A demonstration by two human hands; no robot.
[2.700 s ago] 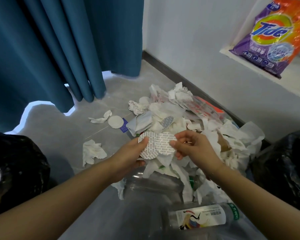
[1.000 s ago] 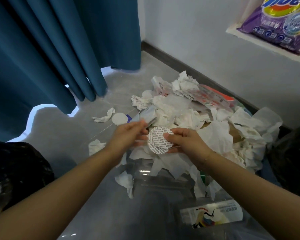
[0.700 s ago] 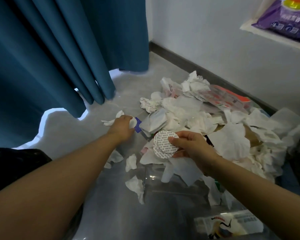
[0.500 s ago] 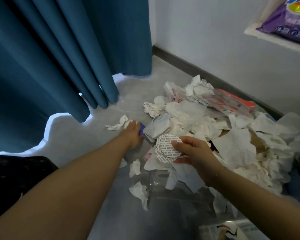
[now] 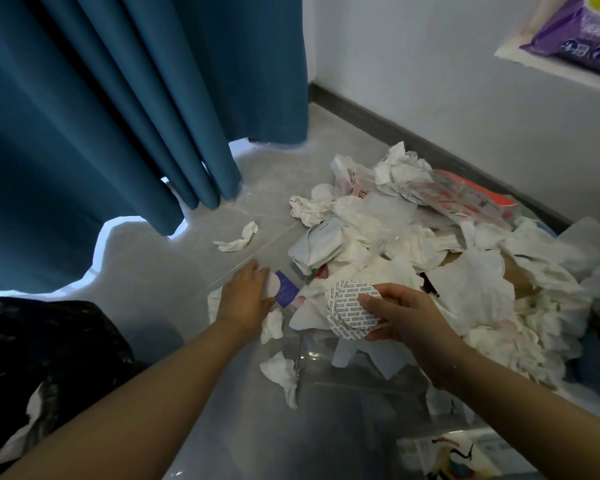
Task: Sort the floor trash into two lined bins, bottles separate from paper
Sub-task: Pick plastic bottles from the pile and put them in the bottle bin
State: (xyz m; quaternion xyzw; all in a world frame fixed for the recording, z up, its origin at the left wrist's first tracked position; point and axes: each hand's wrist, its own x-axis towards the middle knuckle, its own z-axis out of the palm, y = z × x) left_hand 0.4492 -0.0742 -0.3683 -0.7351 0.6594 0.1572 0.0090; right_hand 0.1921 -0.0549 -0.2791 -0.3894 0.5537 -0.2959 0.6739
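My right hand (image 5: 404,318) pinches a stack of round printed paper seals (image 5: 349,308) above the trash pile (image 5: 413,251) of crumpled tissues and wrappers. My left hand (image 5: 245,296) lies over a white round disc (image 5: 272,285) and touches a small purple packet (image 5: 286,293) on the grey floor; whether its fingers grip the disc is hidden. A clear plastic bottle (image 5: 343,372) lies below the hands, and a labelled bottle (image 5: 454,455) lies at the bottom right. A black-lined bin (image 5: 35,358) stands at the lower left.
Blue curtains (image 5: 118,109) hang at the left and back. A white wall with a dark skirting board (image 5: 413,133) runs behind the pile. A purple detergent bag (image 5: 579,26) rests on a ledge at top right. Loose tissues (image 5: 238,239) lie on the floor.
My left hand let go of the seals and reached left to the white disc and purple packet on the floor. My right hand kept the stacked seals. The view shifted left.
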